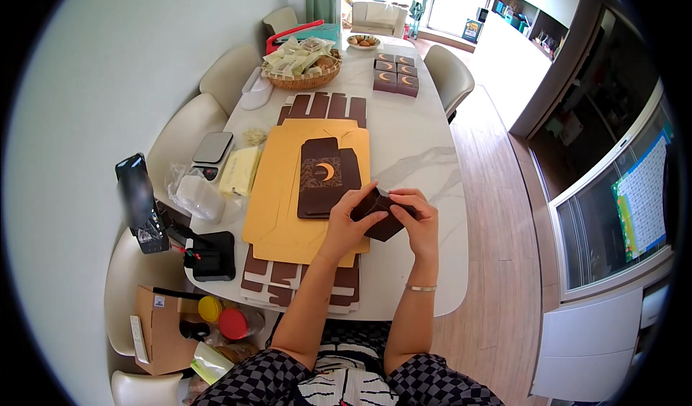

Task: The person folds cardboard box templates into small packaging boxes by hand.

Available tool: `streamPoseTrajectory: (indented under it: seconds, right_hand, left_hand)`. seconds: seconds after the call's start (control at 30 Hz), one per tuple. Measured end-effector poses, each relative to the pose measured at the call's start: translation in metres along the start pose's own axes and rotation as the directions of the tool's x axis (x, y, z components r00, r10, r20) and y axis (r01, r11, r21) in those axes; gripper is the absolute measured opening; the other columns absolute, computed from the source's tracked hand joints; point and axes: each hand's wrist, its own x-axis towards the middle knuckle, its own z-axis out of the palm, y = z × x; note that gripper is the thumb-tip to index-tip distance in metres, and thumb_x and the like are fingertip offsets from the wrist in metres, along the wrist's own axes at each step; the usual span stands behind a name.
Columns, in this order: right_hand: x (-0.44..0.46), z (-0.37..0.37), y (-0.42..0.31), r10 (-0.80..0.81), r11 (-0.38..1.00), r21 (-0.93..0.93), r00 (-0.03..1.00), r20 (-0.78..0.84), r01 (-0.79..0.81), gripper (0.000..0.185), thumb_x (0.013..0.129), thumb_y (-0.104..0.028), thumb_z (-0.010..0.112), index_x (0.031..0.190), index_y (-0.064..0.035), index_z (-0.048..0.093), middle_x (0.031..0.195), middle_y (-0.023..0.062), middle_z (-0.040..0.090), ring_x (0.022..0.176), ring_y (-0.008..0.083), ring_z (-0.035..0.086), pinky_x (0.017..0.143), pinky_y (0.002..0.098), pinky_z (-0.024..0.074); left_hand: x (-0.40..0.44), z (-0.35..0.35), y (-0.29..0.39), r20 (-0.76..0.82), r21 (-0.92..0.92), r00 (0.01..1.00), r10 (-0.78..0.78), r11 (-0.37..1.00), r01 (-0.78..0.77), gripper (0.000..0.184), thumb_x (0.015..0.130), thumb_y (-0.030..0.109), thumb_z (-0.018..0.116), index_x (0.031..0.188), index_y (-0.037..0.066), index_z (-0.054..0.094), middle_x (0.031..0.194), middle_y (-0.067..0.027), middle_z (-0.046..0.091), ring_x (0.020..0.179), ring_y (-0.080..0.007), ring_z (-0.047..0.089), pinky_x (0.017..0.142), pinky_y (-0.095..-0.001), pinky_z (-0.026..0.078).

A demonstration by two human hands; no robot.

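Note:
A small dark brown cardboard box (pixel 387 228) is between my two hands, just above the table near its front right part. My left hand (pixel 349 222) grips its left side, with the thumb on the near face. My right hand (pixel 420 222) closes on the right side, its thumb at the upper edges. Flaps at the box's top stand partly folded; its inside is hidden. Left of my hands lie flat dark brown box blanks (pixel 317 198), the top one printed with a gold crescent moon. They rest on golden-yellow card sheets (pixel 270 211).
Brown-and-white cardboard sheets (pixel 259 280) lie beneath the yellow ones. Several finished moon boxes (pixel 396 87) stand at the back right. Along the left are a scale (pixel 214 147), a pale yellow packet (pixel 241 170), a phone on a stand (pixel 140 201) and a wicker basket (pixel 303 82) of packets.

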Motion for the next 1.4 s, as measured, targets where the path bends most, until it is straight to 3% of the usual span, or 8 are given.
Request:
streamPoseTrajectory:
  seconds: [0.3, 0.37, 0.4, 0.47, 0.57, 0.77, 0.87, 1.4]
  right_hand:
    - [-0.001, -0.005, 0.014, 0.011, 0.998, 0.055, 1.000, -0.023, -0.009, 0.018, 0.084, 0.006, 0.066, 0.101, -0.0004, 0.071, 0.107, 0.0062, 0.063, 0.097, 0.0131, 0.060, 0.082, 0.0233, 0.0483]
    - [0.000, -0.003, 0.020, 0.016, 0.998, 0.060, 0.983, -0.184, -0.005, 0.019, 0.084, 0.005, 0.066, 0.102, 0.0000, 0.071, 0.106, 0.0067, 0.065, 0.095, 0.0128, 0.061, 0.081, 0.0240, 0.0493]
    - [0.001, -0.002, 0.023, 0.015, 0.998, 0.060, 0.983, -0.183, -0.004, 0.019, 0.084, 0.005, 0.066, 0.102, 0.0000, 0.071, 0.106, 0.0067, 0.065, 0.095, 0.0128, 0.061, 0.081, 0.0240, 0.0493]
    - [0.001, 0.000, 0.029, 0.074, 0.996, 0.061, 0.966, -0.249, -0.060, 0.019, 0.084, 0.005, 0.067, 0.102, 0.0003, 0.070, 0.103, 0.0066, 0.067, 0.091, 0.0127, 0.062, 0.081, 0.0245, 0.0501]
    - [0.002, 0.012, 0.026, 0.077, 0.997, 0.019, 0.951, -0.301, -0.075, 0.020, 0.084, 0.004, 0.067, 0.104, 0.0014, 0.069, 0.096, 0.0071, 0.069, 0.089, 0.0131, 0.064, 0.082, 0.0245, 0.0510]
    - [0.004, 0.013, 0.026, 0.053, 0.999, 0.014, 0.958, -0.283, -0.051, 0.016, 0.082, 0.005, 0.069, 0.097, 0.0004, 0.071, 0.099, 0.0070, 0.066, 0.090, 0.0136, 0.062, 0.079, 0.0251, 0.0501]
    - [0.004, 0.016, 0.018, 0.002, 0.998, -0.058, 0.962, -0.275, -0.019, 0.016, 0.081, 0.005, 0.069, 0.096, -0.0003, 0.071, 0.099, 0.0079, 0.066, 0.092, 0.0151, 0.062, 0.079, 0.0258, 0.0504]
    - [0.007, 0.025, 0.011, -0.120, 0.959, -0.279, 0.954, -0.276, 0.040, 0.012, 0.079, 0.001, 0.071, 0.090, -0.0031, 0.072, 0.096, 0.0089, 0.069, 0.089, 0.0183, 0.065, 0.080, 0.0280, 0.0505]
  left_hand:
    - [-0.001, 0.003, 0.000, 0.009, -0.002, 1.000, -0.017, 1.000, 0.017, 0.057, 0.078, 0.006, 0.077, 0.131, 0.007, 0.057, 0.104, -0.0036, 0.060, 0.094, -0.0121, 0.055, 0.085, -0.0252, 0.044]
    - [-0.001, 0.006, -0.001, -0.030, 0.166, 0.983, 0.180, 0.971, -0.173, 0.072, 0.070, 0.012, 0.082, 0.135, 0.009, 0.053, 0.117, -0.0065, 0.058, 0.105, -0.0196, 0.056, 0.088, -0.0307, 0.048]
    - [-0.002, 0.008, 0.008, -0.030, 0.166, 0.983, 0.182, 0.971, -0.174, 0.072, 0.070, 0.012, 0.082, 0.135, 0.009, 0.053, 0.117, -0.0065, 0.058, 0.105, -0.0196, 0.056, 0.088, -0.0307, 0.048]
    - [-0.006, 0.014, 0.034, 0.073, 0.531, 0.990, 0.122, 0.835, -0.142, 0.093, 0.058, 0.019, 0.087, 0.140, 0.013, 0.045, 0.127, -0.0095, 0.053, 0.115, -0.0288, 0.052, 0.089, -0.0380, 0.050]
    - [-0.011, 0.029, 0.028, 0.059, 0.685, 0.991, 0.123, 0.716, -0.130, 0.103, 0.054, 0.020, 0.087, 0.144, 0.013, 0.037, 0.127, -0.0109, 0.051, 0.116, -0.0333, 0.048, 0.088, -0.0420, 0.051]
    - [-0.011, 0.035, 0.019, -0.087, 0.643, 0.978, 0.192, 0.760, -0.092, 0.095, 0.058, 0.013, 0.079, 0.142, 0.005, 0.036, 0.125, -0.0110, 0.050, 0.110, -0.0338, 0.049, 0.083, -0.0400, 0.052]
    - [-0.011, 0.035, 0.017, -0.085, 0.654, 0.976, 0.199, 0.750, -0.096, 0.094, 0.058, 0.020, 0.083, 0.139, 0.004, 0.037, 0.124, -0.0130, 0.051, 0.108, -0.0334, 0.051, 0.082, -0.0412, 0.052]
    - [-0.010, 0.031, 0.022, -0.124, 0.648, 0.977, 0.176, 0.760, -0.055, 0.089, 0.060, 0.026, 0.084, 0.135, 0.006, 0.041, 0.124, -0.0109, 0.052, 0.105, -0.0319, 0.054, 0.077, -0.0410, 0.054]
